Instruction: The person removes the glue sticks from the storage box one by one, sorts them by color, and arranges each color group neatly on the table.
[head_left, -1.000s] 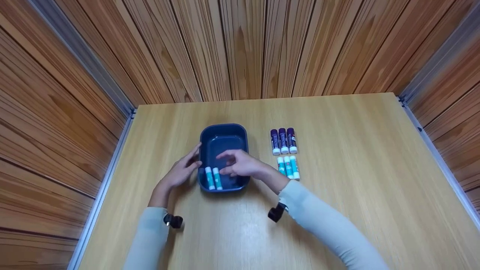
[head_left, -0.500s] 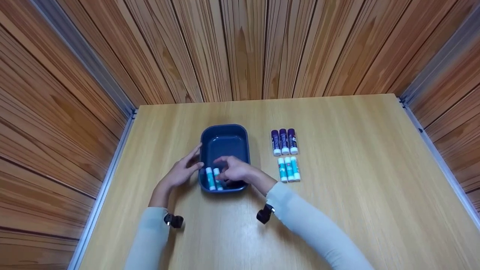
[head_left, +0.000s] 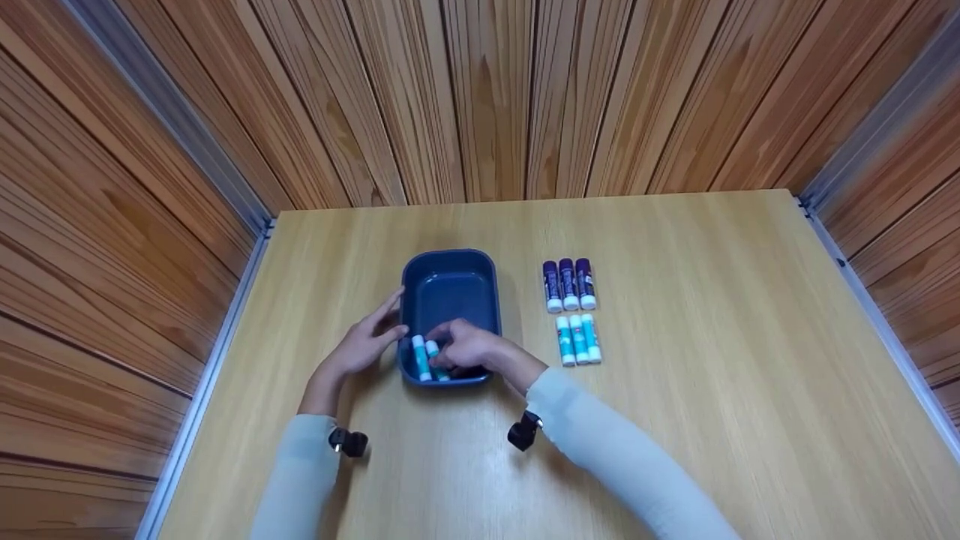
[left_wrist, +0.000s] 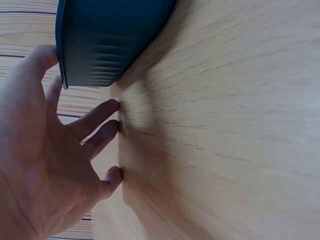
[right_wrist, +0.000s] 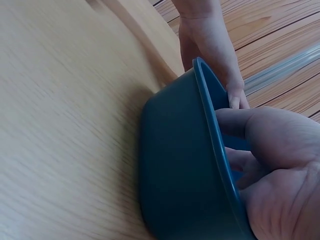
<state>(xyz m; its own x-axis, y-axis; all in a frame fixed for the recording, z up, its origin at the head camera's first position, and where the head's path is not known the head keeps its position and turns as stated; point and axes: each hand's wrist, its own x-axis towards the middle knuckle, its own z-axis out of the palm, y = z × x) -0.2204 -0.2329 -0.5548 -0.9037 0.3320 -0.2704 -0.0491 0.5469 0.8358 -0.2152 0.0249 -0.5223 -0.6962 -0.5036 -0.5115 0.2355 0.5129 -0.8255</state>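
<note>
A dark blue rectangular tray stands on the table, holding two white-and-teal glue sticks, one at its near left and the other beside it. My right hand reaches over the tray's right side, its fingertips pinching the second glue stick and hiding most of it. In the right wrist view, the tray's wall covers those fingertips. My left hand touches the tray's left rim with thumb and index finger. The left wrist view shows its other fingertips resting on the table.
Right of the tray, three purple glue sticks with white ends lie in a row. Three white-and-teal glue sticks lie just nearer. Wood-panelled walls rise behind the table and at both sides.
My right hand has lowered further into the tray and moved slightly left onto the second glue stick, which has tilted a little. My left hand has stayed at the rim.
</note>
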